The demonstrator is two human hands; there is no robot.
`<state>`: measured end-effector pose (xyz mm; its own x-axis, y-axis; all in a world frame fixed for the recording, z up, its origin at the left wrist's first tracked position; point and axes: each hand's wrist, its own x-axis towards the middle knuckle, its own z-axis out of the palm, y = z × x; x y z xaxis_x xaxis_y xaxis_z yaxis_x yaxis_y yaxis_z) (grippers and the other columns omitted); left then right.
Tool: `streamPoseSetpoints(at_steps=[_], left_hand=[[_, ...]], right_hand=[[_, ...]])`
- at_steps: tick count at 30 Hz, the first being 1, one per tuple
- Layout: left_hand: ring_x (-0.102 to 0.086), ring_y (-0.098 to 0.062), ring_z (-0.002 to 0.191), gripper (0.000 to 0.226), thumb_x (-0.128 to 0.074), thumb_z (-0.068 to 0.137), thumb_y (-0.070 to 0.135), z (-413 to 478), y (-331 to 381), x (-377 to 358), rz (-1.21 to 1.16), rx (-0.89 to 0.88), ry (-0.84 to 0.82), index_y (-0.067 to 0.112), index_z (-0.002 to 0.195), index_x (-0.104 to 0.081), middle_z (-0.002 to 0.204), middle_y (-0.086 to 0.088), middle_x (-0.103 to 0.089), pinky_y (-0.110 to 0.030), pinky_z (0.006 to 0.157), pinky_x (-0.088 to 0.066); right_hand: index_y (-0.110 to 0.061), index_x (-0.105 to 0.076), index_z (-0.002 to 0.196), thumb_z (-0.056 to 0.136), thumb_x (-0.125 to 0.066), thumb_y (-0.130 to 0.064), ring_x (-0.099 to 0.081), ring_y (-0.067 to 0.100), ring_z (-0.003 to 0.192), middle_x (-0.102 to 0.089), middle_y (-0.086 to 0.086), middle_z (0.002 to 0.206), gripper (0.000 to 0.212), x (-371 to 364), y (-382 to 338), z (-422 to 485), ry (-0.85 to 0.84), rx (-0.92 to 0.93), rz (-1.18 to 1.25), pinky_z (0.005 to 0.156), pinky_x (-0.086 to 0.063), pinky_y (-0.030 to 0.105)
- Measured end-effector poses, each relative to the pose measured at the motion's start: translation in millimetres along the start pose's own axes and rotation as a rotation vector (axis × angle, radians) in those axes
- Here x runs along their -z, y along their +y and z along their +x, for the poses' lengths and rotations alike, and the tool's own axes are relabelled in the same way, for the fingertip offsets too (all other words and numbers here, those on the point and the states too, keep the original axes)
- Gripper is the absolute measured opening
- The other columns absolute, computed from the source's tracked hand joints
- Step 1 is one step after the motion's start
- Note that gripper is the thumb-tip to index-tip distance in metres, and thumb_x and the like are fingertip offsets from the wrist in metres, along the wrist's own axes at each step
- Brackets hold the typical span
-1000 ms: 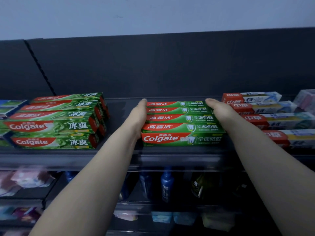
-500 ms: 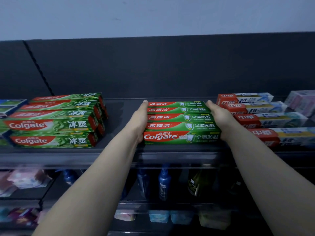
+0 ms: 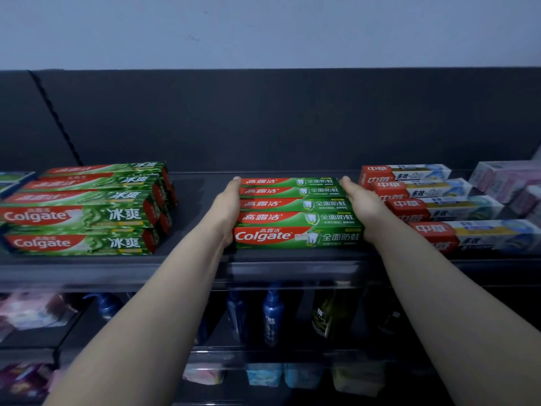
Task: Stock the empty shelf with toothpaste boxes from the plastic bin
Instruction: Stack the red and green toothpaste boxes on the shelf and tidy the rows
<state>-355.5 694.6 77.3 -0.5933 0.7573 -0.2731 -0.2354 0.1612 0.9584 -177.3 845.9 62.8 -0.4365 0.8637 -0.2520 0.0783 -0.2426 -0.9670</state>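
Head view, looking forward and down at a dark shelf (image 3: pixel 187 260) backed by a dark panel under a pale wall. At the shelf's middle lies a block of green-and-red Colgate toothpaste boxes (image 3: pixel 297 213), laid flat in a row running front to back, long sides facing the camera. The left hand (image 3: pixel 227 209) is pressed flat against the block's left ends, fingers extended toward the back. The right hand (image 3: pixel 361 208) is pressed flat against the right ends in the same manner. The block is thus squeezed between two open palms; neither hand is curled around a box. Whether the block rests fully on the shelf or is slightly lifted cannot be told. To the left, apart from the block, sits a stack of green Colgate boxes (image 3: pixel 85 210), two layers high. To the right, just beside the right hand, lies a row of red, white and blue boxes (image 3: pixel 433 206). Pale pink packages (image 3: pixel 506 183) occupy the far right. Blue bottles (image 3: pixel 272 315) stand on the tier below, blurred.
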Motion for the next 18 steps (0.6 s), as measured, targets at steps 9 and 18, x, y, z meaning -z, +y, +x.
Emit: streamPoseSetpoints(at_steps=[9, 18], left_hand=[[-0.034, -0.007, 0.135, 0.056, -0.05, 0.094, 0.029, -60, 34, 75, 0.812, -1.047, 0.191, 0.019, 0.146, -0.032, 0.146, 0.0, -0.04, -0.019, 0.11, -0.025], [-0.033, -0.014, 0.133, 0.05, -0.048, 0.097, 0.026, -74, 10, 252, 0.637, -0.707, 0.777, 0.017, 0.145, -0.033, 0.145, -0.003, -0.038, -0.023, 0.106, -0.023]], right_hand=[[-0.023, -0.043, 0.141, 0.092, -0.057, -0.028, -0.029, 0.014, 0.14, -0.036, 0.0, 0.149, 0.051, -95, -37, -66, 0.069, 0.976, -0.71, 0.116, -0.022, 0.035], [-0.04, 0.003, 0.15, 0.085, -0.065, -0.043, -0.008, 0.008, 0.145, -0.005, -0.013, 0.159, 0.094, -251, 18, -100, -0.461, 0.537, -0.461, 0.117, -0.015, 0.035]])
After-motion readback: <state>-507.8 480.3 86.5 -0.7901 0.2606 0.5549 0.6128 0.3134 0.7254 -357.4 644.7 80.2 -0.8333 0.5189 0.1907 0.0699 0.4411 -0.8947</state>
